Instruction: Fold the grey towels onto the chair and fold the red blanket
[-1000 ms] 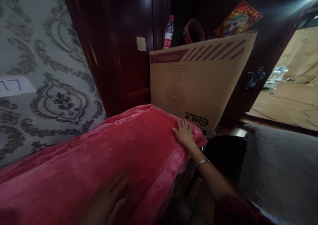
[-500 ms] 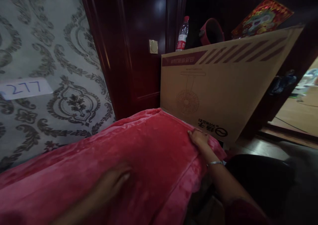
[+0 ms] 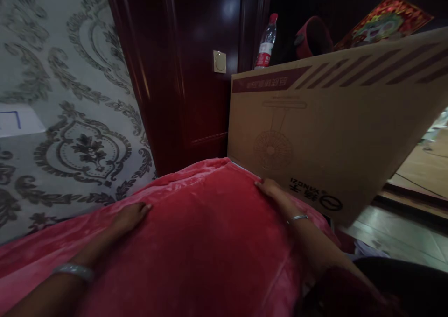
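On the red plush blanket point(image 3: 210, 242), which fills the lower middle of the view, we see both hands lying flat. The left hand point(image 3: 130, 215) rests palm down on the blanket's left slope, fingers stretched out toward the patterned wallpaper point(image 3: 70, 121), grasping nothing; a pale band point(image 3: 74, 271) circles that wrist. The right hand point(image 3: 274, 192) lies open on the blanket's far right edge, fingers extended and pressed to the fabric, with a thin metal bracelet point(image 3: 297, 219) on the wrist. We cannot tell whether its fingertips curl over the edge. Just beyond the blanket, touching its far edge beside the right hand, stands a large cardboard box point(image 3: 332, 130) printed with a fan drawing. Above the box, behind its top edge, we make out a plastic water bottle point(image 3: 266, 44) and a red round object point(image 3: 313, 38). Behind the blanket, left of the box, rises a dark wooden door frame point(image 3: 189, 74) with a pale switch point(image 3: 219, 62).
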Demonstrator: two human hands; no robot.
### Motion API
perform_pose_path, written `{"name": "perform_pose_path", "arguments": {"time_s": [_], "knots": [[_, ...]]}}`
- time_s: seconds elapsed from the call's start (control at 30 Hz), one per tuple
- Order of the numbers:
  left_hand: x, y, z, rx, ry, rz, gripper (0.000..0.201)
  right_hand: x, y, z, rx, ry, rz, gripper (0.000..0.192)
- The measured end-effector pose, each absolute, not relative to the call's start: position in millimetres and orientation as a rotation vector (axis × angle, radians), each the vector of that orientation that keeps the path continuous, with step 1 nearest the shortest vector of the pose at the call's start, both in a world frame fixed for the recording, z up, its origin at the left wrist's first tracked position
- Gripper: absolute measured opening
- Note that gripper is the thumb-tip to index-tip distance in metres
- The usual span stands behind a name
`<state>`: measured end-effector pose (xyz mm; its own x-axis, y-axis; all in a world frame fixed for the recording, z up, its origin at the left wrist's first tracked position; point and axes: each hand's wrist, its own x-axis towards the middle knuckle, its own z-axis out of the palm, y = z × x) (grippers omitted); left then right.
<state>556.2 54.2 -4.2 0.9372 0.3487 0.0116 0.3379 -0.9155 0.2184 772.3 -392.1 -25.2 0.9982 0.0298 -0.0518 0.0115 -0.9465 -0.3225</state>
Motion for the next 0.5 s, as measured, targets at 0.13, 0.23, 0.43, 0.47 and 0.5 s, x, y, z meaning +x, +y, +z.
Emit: {"name": "perform_pose_path", "arguments": {"time_s": [0.13,0.23,0.43,0.47,0.5], "knots": [[561.2,62.7,-6.4,2.819,0.53,0.114,0.047,806.7,-358.2,-17.0,-2.74,-0.111,0.081,0.042],[562.0,67.4,-9.0,2.779,0.519,0.12,0.047,828.3,-334.1,-11.0,-2.681,-0.125,0.076,0.045],[556.3,57.9,-27.4,2.859,0.522,0.126,0.041,847.1,-299.8,-22.8,-2.621,-0.167,0.02,0.04],[553.8,53.9,-30.9,2.885,0.567,0.172,0.04,847.2,-298.1,-26.7,-2.619,-0.176,-0.011,0.038],[551.3,49.5,-32.9,2.909,0.624,0.216,0.04,847.2,-297.8,-29.9,-2.615,-0.183,-0.052,0.036]]}}
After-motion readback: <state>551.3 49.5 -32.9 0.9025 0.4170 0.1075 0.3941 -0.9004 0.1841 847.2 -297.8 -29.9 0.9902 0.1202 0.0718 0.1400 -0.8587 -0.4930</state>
